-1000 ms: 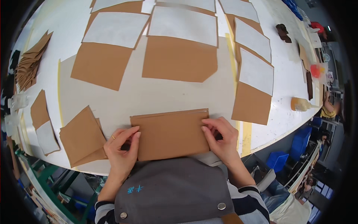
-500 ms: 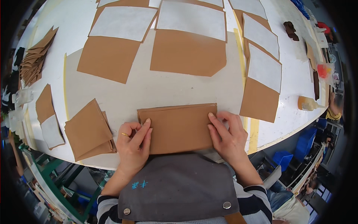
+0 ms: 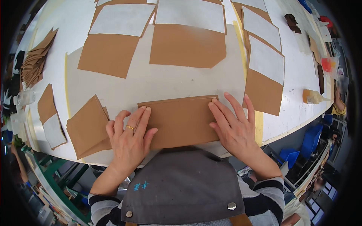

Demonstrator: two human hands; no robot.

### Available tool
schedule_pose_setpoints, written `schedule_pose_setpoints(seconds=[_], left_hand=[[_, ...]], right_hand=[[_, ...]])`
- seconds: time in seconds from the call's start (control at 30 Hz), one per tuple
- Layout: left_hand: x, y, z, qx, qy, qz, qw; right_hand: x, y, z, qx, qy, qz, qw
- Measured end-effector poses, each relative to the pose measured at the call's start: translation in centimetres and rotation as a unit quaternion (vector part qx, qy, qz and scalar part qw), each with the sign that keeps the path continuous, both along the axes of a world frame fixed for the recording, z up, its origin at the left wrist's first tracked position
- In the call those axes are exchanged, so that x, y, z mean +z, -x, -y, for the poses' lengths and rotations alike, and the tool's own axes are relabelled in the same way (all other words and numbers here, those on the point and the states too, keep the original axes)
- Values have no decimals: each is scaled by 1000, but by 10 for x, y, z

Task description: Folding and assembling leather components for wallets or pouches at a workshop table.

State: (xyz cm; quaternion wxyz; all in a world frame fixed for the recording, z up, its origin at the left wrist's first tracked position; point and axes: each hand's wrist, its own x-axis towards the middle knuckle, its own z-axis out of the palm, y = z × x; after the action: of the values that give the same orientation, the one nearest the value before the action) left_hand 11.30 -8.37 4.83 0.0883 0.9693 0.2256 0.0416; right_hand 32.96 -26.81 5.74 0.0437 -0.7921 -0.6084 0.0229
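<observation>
Both hands lie palm down, well apart. The left hand has its index and middle fingers reaching forward side by side, outer fingers bent, thumb angled inward. The right hand fans its ring and little fingers outward. Left forearm and right forearm slant inward from below.

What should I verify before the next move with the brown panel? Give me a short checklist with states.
1. Left hand on the brown panel: ok, near its upper left corner.
2. Right hand on it: ok, near its upper right corner.
3. Pile of brown pieces at left squared up: not ok, skewed.
4. Amber bottle clear of both hands: ok.
5. Panel's underside clean: cannot tell, hidden.
</observation>
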Motion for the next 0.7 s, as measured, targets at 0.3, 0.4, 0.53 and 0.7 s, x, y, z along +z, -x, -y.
schedule_pose_setpoints(seconds=[0.3, 0.4, 0.53, 0.7], left_hand=[[14, 7, -13, -34, 25, -21, 999], [17, 13, -14, -48, 53, -45, 996], [19, 17, -19, -62, 81, -72, 992], [18, 21, -26, -74, 88, -81, 990]], right_hand=[[9, -16, 11, 33, 43, -60, 997], [6, -16, 15, 36, 55, -68, 995], [8, -19, 16, 41, 77, -63, 994], [11, -21, 17, 41, 123, -65, 989]])
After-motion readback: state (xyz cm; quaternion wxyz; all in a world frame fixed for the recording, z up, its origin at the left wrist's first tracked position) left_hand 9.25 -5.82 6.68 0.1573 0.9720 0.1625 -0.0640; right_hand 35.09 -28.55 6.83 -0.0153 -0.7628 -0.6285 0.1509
